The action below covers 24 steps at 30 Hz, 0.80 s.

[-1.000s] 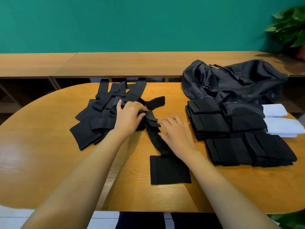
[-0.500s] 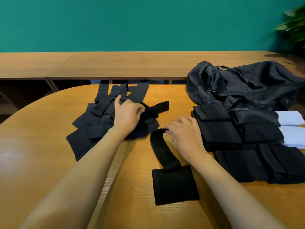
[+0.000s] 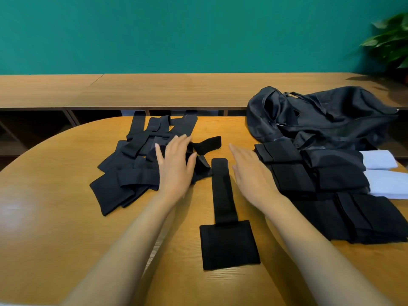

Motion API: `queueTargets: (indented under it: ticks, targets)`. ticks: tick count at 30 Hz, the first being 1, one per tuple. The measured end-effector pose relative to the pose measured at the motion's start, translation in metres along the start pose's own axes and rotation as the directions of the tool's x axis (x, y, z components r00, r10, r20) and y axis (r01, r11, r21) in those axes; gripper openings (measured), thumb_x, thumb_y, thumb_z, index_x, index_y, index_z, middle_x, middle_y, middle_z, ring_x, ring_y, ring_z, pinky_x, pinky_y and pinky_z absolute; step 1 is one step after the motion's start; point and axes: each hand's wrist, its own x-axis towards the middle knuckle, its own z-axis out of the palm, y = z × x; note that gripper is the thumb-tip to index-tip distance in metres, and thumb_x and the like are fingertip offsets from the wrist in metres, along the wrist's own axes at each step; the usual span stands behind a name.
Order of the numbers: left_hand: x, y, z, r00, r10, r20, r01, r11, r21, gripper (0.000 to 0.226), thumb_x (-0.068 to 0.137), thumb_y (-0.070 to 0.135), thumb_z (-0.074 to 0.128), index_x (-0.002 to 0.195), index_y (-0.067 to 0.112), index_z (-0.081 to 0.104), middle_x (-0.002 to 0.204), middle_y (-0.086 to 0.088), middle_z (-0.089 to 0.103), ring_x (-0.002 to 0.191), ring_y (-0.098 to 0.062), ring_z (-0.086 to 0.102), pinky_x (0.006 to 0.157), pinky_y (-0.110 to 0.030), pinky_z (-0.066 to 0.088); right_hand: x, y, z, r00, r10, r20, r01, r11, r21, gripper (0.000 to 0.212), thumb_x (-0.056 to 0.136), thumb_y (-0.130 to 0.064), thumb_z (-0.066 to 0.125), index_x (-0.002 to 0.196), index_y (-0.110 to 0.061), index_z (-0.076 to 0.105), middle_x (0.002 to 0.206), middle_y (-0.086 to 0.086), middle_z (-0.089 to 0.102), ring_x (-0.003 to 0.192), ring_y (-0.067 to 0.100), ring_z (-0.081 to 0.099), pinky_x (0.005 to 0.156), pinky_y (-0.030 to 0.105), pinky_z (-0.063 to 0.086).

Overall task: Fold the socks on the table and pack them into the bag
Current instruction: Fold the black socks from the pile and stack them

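One black sock (image 3: 223,208) lies stretched out on the wooden table (image 3: 55,217), its wide cuff nearest me. My left hand (image 3: 176,166) hovers flat, fingers straight, over the right edge of a loose pile of black socks (image 3: 132,164). My right hand (image 3: 251,173) is flat with straight fingers just right of the stretched sock, holding nothing. Stacks of folded black socks (image 3: 309,180) sit to the right. A black bag (image 3: 320,115) lies slumped behind them.
Folded white socks (image 3: 382,171) lie at the far right beside the black stacks. A long wooden bench (image 3: 176,89) runs behind the table under a green wall. A potted plant (image 3: 390,40) stands at the top right.
Both hands let go of the socks and opened flat. The single sock, bent over at its far end before, now lies straight between my hands.
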Motion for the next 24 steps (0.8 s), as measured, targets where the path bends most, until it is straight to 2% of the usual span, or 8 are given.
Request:
queueTargets:
  ticks: [4, 8, 11, 14, 16, 20, 22, 24]
  targets:
    - [-0.048, 0.011, -0.003, 0.999, 0.010, 0.052, -0.006, 0.997, -0.081, 0.042, 0.097, 0.024, 0.056, 0.138, 0.024, 0.050, 0.141, 0.007, 0.050, 0.139, -0.009, 0.034, 0.121, -0.045, -0.006, -0.055, -0.005, 0.001, 0.999, -0.032, 0.007, 0.031, 0.994, 0.104, 0.051, 0.102, -0.024, 0.044, 0.151, -0.020, 0.029, 0.148, -0.004, 0.041, 0.133, 0.010, 0.042, 0.097, 0.027, 0.045]
    - [-0.098, 0.016, -0.013, 0.995, 0.057, 0.087, -0.045, 0.990, -0.131, 0.030, 0.094, 0.025, 0.060, 0.125, 0.026, 0.058, 0.126, 0.010, 0.060, 0.127, -0.006, 0.046, 0.122, -0.044, 0.003, -0.109, -0.006, 0.008, 0.999, -0.034, -0.009, 0.035, 0.989, 0.143, 0.032, 0.100, -0.027, 0.049, 0.132, -0.020, 0.049, 0.126, -0.006, 0.056, 0.113, 0.007, 0.055, 0.088, 0.021, 0.049]
    - [-0.135, 0.018, -0.018, 0.992, 0.058, 0.114, -0.041, 0.988, -0.147, 0.023, 0.094, 0.029, 0.059, 0.117, 0.028, 0.061, 0.116, 0.015, 0.062, 0.116, -0.002, 0.052, 0.121, -0.042, 0.014, -0.139, 0.000, 0.017, 0.998, -0.062, 0.017, 0.059, 0.988, 0.142, 0.021, 0.100, -0.027, 0.051, 0.120, -0.022, 0.054, 0.114, -0.010, 0.055, 0.107, 0.007, 0.054, 0.084, 0.020, 0.048]
    - [-0.162, 0.022, -0.022, 0.980, 0.080, 0.181, -0.049, 0.984, -0.169, 0.027, 0.094, 0.033, 0.059, 0.121, 0.030, 0.059, 0.121, 0.017, 0.060, 0.117, 0.002, 0.049, 0.119, -0.042, 0.019, -0.158, 0.006, 0.026, 0.993, -0.105, 0.058, 0.099, 0.990, 0.095, 0.027, 0.101, -0.028, 0.050, 0.125, -0.020, 0.058, 0.133, -0.008, 0.053, 0.127, 0.006, 0.046, 0.099, 0.015, 0.037]
    - [-0.171, 0.026, -0.025, 0.959, 0.105, 0.262, -0.060, 0.983, -0.173, 0.035, 0.092, 0.042, 0.059, 0.126, 0.031, 0.057, 0.130, 0.018, 0.056, 0.124, 0.006, 0.042, 0.120, -0.040, 0.014, -0.166, 0.007, 0.026, 0.993, -0.103, 0.060, 0.098, 0.992, 0.085, 0.031, 0.101, -0.030, 0.048, 0.129, -0.020, 0.058, 0.143, -0.007, 0.049, 0.136, 0.005, 0.038, 0.104, 0.012, 0.025]
    - [-0.180, 0.026, -0.027, 0.902, 0.172, 0.397, -0.099, 0.975, -0.198, 0.059, 0.079, 0.065, 0.057, 0.130, 0.034, 0.056, 0.144, 0.019, 0.045, 0.139, 0.008, 0.024, 0.122, -0.039, -0.002, -0.178, 0.012, 0.023, 0.991, -0.106, 0.079, 0.100, 0.992, 0.074, 0.039, 0.101, -0.038, 0.045, 0.136, -0.023, 0.053, 0.150, -0.010, 0.040, 0.139, -0.003, 0.024, 0.105, 0.006, 0.011]
    - [-0.183, 0.025, -0.027, 0.889, 0.196, 0.413, -0.126, 0.973, -0.192, 0.061, 0.076, 0.066, 0.057, 0.129, 0.035, 0.057, 0.146, 0.018, 0.043, 0.141, 0.008, 0.020, 0.122, -0.041, -0.004, -0.181, 0.014, 0.023, 0.993, -0.092, 0.069, 0.085, 0.991, 0.101, 0.042, 0.100, -0.043, 0.044, 0.136, -0.024, 0.054, 0.149, -0.011, 0.041, 0.135, -0.009, 0.019, 0.104, 0.004, 0.009]
    - [-0.184, 0.026, -0.027, 0.893, 0.201, 0.402, -0.146, 0.976, -0.164, 0.056, 0.079, 0.063, 0.056, 0.127, 0.034, 0.060, 0.146, 0.016, 0.045, 0.140, 0.007, 0.020, 0.122, -0.042, -0.002, -0.181, 0.015, 0.025, 0.994, -0.097, 0.054, 0.091, 0.991, 0.103, 0.049, 0.097, -0.055, 0.041, 0.132, -0.025, 0.058, 0.146, -0.012, 0.045, 0.136, -0.007, 0.022, 0.106, 0.009, 0.013]
